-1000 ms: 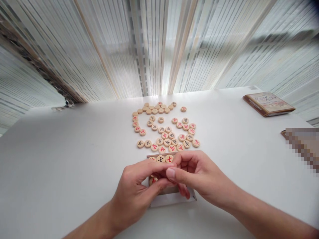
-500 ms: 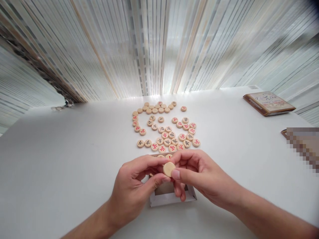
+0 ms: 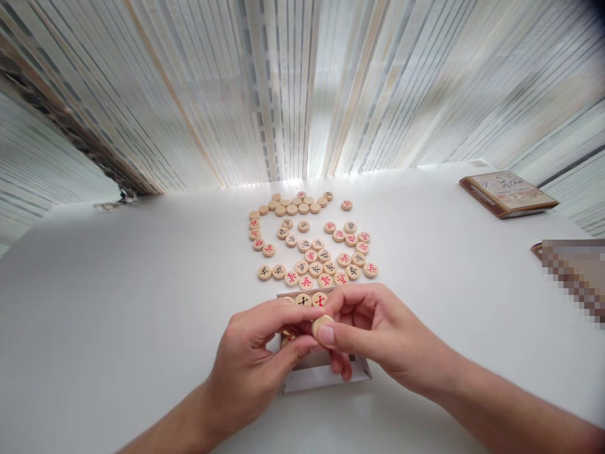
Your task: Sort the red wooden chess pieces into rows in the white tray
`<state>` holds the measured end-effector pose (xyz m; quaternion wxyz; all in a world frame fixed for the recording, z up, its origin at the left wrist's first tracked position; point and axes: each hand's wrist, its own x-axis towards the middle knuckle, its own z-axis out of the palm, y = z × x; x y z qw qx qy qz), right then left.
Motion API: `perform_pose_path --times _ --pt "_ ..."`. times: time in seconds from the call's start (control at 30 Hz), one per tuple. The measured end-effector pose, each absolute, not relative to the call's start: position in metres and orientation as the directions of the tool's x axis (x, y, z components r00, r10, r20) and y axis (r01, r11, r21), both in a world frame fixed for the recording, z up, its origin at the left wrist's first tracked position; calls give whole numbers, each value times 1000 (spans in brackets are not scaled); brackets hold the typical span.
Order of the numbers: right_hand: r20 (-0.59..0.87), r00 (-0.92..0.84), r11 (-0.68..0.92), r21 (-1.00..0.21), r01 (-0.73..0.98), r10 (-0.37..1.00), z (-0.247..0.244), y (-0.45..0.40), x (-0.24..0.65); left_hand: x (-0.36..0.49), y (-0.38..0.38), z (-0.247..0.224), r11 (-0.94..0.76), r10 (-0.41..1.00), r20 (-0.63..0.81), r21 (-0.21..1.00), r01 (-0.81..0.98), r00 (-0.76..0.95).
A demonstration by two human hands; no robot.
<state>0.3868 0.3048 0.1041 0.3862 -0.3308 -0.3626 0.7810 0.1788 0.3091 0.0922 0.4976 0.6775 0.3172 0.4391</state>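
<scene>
A round wooden piece [image 3: 322,325], plain side showing, is pinched between the fingertips of both hands. My left hand [image 3: 267,353] closes on its left edge with thumb and index finger. From the other side my right hand [image 3: 373,325] holds it, the thumb lying across its face. Beneath the hands stands a small open box [image 3: 321,378], partly hidden. Along its far side lie pieces, among them one with a black character [image 3: 303,301] and one with a red character [image 3: 319,299].
Beyond the box, many round pieces with red or black characters [image 3: 315,269] lie loosely on the white table [image 3: 142,302]. Plain-faced pieces [image 3: 292,209] form rows behind them. A flat printed box [image 3: 510,192] lies at the back right; a striped curtain [image 3: 321,88] hangs behind.
The right thumb has moved further over the held piece, covering more of it. The pieces at the box's far side show more clearly. The view has shifted slightly.
</scene>
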Motion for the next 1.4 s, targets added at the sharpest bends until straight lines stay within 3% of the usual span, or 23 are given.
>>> perform_pose_path --times 0.23,0.43,0.57,0.7,0.8,0.9,1.03,1.17,1.27,1.4 --pt "-230 -475 -431 -822 -373 849 106 305 386 177 311 93 -259 886 237 966 0 400" --pt "-144 -413 -294 -898 -326 899 103 304 386 178 311 92 -263 897 245 965 -2 367" --pt "-65 -370 -173 -948 -266 927 103 303 386 178 313 89 -423 876 378 900 100 299" --pt "-29 -382 -133 -959 -250 924 104 303 386 177 315 91 -665 738 593 722 192 322" --pt "-22 -374 -105 -973 -204 927 104 303 387 178 316 94 -719 689 642 666 200 337" --pt "10 -306 -32 -991 -132 952 104 302 387 178 316 93 -612 775 550 776 154 310" --pt "157 -204 150 -987 -50 966 100 300 387 179 314 91 -351 902 325 936 42 283" --pt "319 -222 347 -932 101 921 98 300 387 180 312 92 -93 948 107 994 -60 300" --pt "416 -245 468 -855 224 876 99 301 388 181 312 94 -58 952 78 995 -76 296" --pt "464 -268 535 -765 358 844 102 301 388 182 314 95 -142 947 138 990 -9 289"
